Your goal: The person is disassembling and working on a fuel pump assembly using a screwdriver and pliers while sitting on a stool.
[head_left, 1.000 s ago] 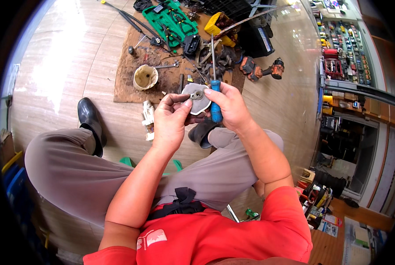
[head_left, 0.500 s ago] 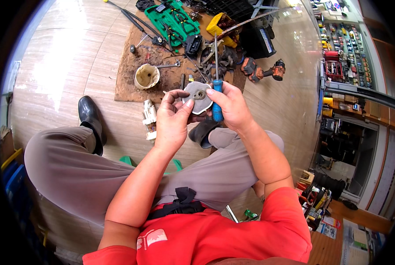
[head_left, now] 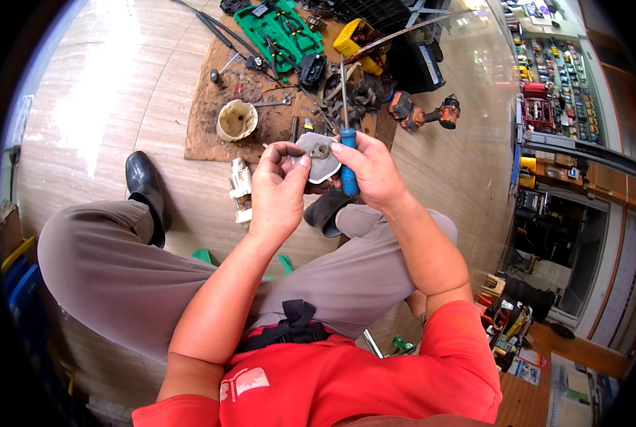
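My left hand is closed on the left edge of a flat grey plate that has a raised hole in its middle. The thumb lies on top of the plate and the fingers curl at its side. My right hand grips a screwdriver with a blue handle, its long shaft pointing away from me. The right thumb also presses the right edge of the plate. Below the plate, the left fingertips are partly hidden.
A stained cardboard sheet lies ahead, bearing a cream cup-shaped housing, a wrench, a green tool case and a yellow container. An orange-black cordless drill rests to its right. A white cylindrical part sits nearer my left hand.
The plate has tilted slightly between my hands, and its centre hole looks more slanted. The screwdriver's tip has shifted a little left. Both hands keep their holds.
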{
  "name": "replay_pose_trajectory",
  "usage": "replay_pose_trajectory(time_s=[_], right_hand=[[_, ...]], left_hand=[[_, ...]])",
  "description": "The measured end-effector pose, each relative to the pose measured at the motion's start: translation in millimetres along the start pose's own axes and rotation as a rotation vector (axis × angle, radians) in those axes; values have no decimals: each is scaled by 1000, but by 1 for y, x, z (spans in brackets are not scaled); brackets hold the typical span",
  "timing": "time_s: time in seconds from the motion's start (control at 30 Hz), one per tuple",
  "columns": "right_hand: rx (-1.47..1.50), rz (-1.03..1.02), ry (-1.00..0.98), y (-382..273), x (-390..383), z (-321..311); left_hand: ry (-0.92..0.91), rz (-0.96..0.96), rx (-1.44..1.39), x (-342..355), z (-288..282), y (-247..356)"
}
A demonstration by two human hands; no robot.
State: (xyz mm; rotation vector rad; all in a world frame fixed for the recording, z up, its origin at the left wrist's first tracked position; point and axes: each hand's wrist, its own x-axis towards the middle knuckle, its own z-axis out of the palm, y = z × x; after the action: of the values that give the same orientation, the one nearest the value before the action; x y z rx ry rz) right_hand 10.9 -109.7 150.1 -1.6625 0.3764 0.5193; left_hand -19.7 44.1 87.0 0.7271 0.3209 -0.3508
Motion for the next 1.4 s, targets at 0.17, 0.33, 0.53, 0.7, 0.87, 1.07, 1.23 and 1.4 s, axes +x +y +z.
replay_pose_trajectory(time_s=[0.17,0.33,0.53,0.7,0.87,1.07,1.23,1.4], right_hand=[[37,21,-9,1,0,0],[68,43,-13,2,3,-2],[12,14,0,2,1,0],[-35,2,9,1,0,2],[-73,-25,28,1,-1,2],[-36,-31,26,1,-1,1],[-15,-29,32,0,-1,1],[9,-32,21,1,0,-1]], left_hand=[[-17,2,-12,-2,0,2],[-32,-17,13,-3,2,8],[-10,-20,-18,-1,0,5],[28,-36,-51,0,2,4],[12,-61,-83,1,2,5],[-16,-67,-97,1,1,1],[-48,-92,-109,1,-2,1],[-52,-114,-148,0,-1,1]])
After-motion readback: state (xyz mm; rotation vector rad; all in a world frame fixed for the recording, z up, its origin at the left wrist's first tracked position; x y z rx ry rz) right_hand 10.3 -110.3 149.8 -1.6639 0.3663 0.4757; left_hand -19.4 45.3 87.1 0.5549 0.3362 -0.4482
